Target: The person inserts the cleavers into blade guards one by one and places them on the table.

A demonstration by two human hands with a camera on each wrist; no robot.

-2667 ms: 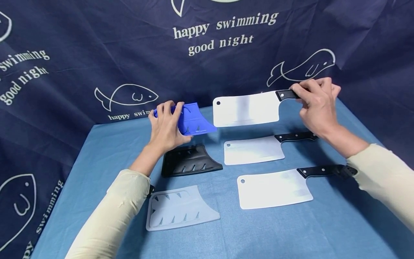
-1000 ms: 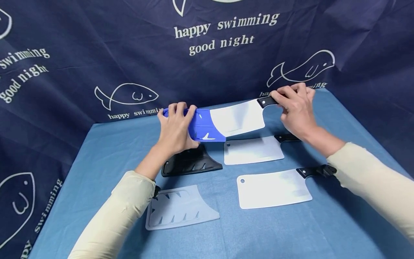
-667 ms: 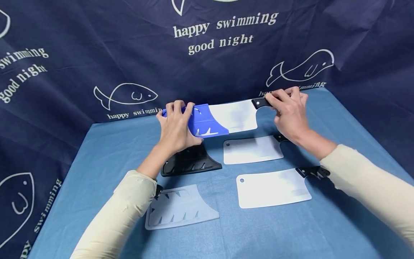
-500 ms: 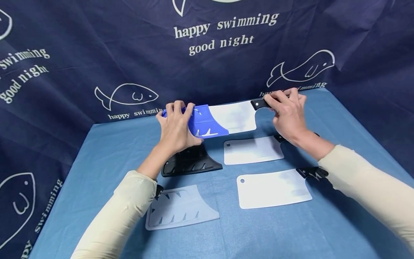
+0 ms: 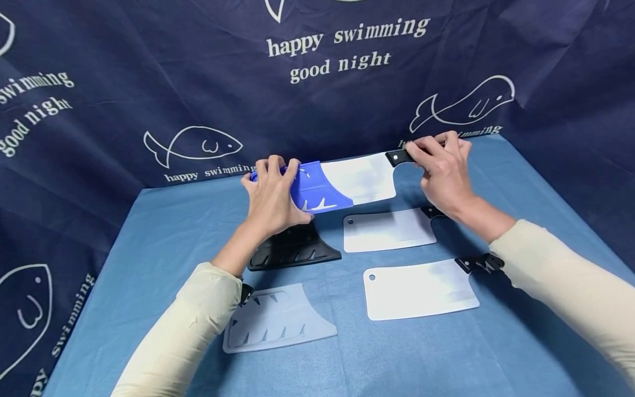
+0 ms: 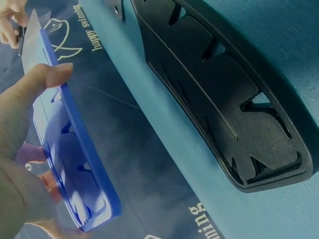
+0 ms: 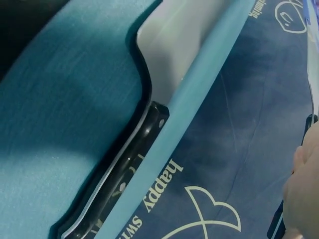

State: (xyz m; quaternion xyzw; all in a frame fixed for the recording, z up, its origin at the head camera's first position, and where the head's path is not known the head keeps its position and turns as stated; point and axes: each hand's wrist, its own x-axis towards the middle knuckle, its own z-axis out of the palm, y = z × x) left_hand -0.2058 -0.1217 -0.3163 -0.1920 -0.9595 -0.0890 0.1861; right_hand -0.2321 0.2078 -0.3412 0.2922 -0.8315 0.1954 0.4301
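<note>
My left hand (image 5: 272,198) grips a blue cleaver sheath (image 5: 319,187) by its closed end, fingers over the top and thumb along the lower edge. In the left wrist view the sheath (image 6: 75,149) stands clear of the table. A cleaver (image 5: 364,179) runs into the sheath's mouth; white blade shows through the slots, and part of the blade stays outside. Its black handle is held by my right hand (image 5: 443,171), which hides most of it. Only part of the right hand (image 7: 301,184) shows at the edge of the right wrist view.
Below lie a black sheath (image 5: 297,251) and a pale translucent sheath (image 5: 283,320). To their right, a smaller cleaver (image 5: 389,231) and a larger cleaver (image 5: 421,291) rest on the blue tablecloth (image 5: 163,231). A dark printed curtain (image 5: 198,82) hangs behind the table.
Sheath and cleaver were apart at first. The right hand has brought the cleaver leftward and the blade has slid into the blue sheath. Over the last half second both hands have barely moved.
</note>
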